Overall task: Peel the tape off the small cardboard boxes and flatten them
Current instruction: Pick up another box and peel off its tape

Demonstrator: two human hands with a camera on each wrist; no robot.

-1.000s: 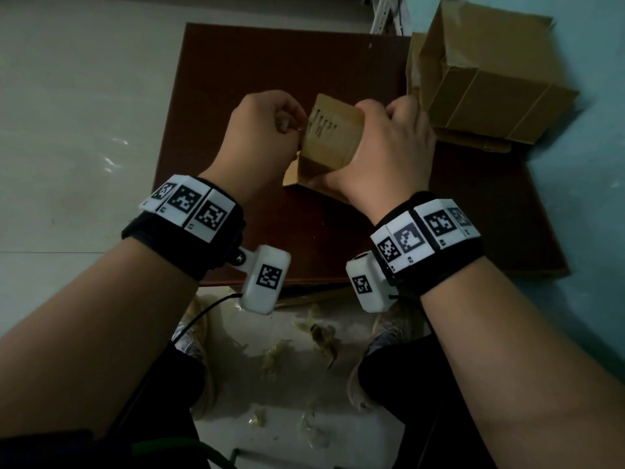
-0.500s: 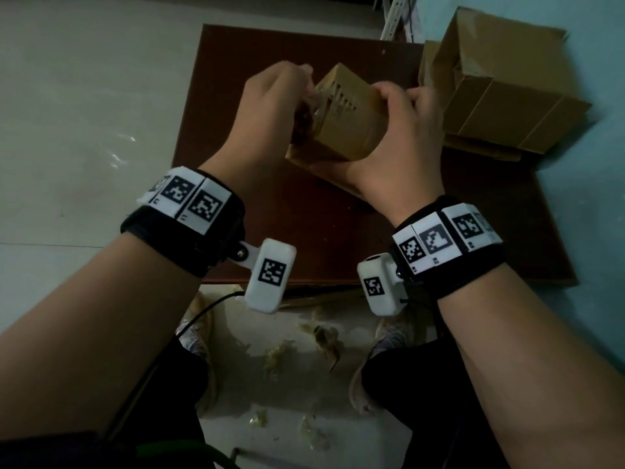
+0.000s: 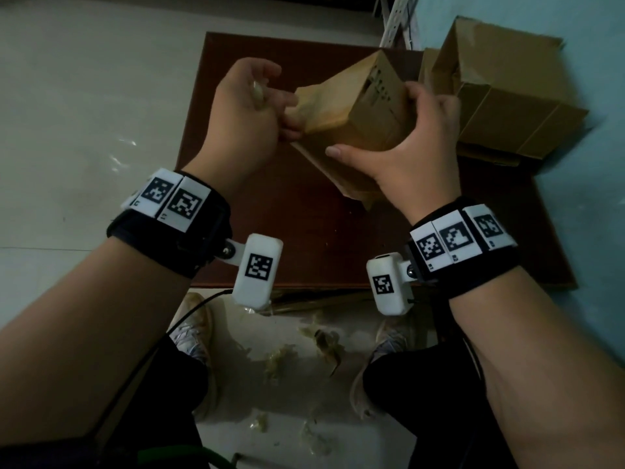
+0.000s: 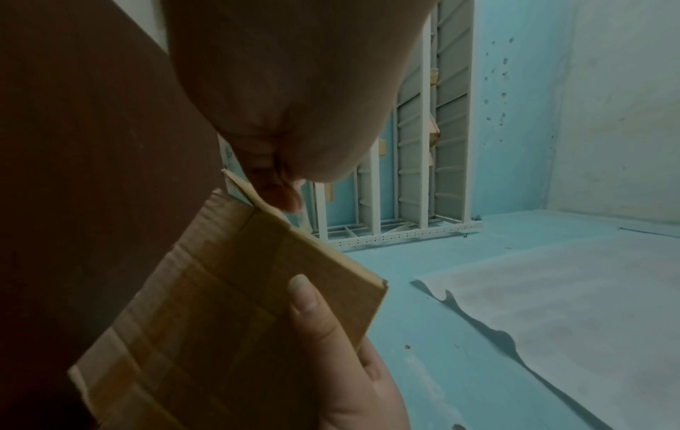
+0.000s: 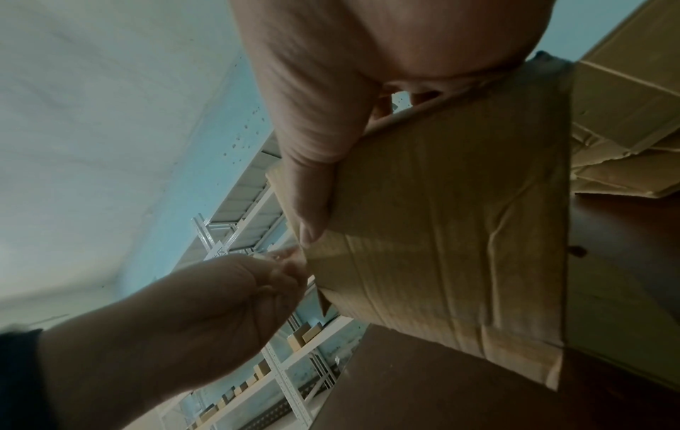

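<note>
A small brown cardboard box [image 3: 368, 110] is held tilted above the dark brown board [image 3: 304, 231]. My right hand [image 3: 406, 143] grips it from the right, thumb across its near face and fingers over the far side. My left hand [image 3: 250, 106] is curled at the box's left end, its fingers pinching a strip of clear tape [image 3: 258, 94] that comes off the box's left edge. In the right wrist view the right thumb lies on the taped box face [image 5: 441, 232] and the left hand [image 5: 257, 279] pinches at its corner. The left wrist view shows the box [image 4: 228, 291] below the left fingertips [image 4: 283, 197].
A larger opened cardboard box [image 3: 500, 93] lies on flattened cardboard at the board's far right, against a blue wall [image 3: 602, 164]. White metal racking [image 3: 395, 15] stands behind. Crumpled tape scraps [image 3: 321, 343] litter the pale floor between my shoes.
The box has turned and tilted, its left end now showing. My left hand has drawn away to the left, pulling tape from the box. The right hand keeps its grip.
</note>
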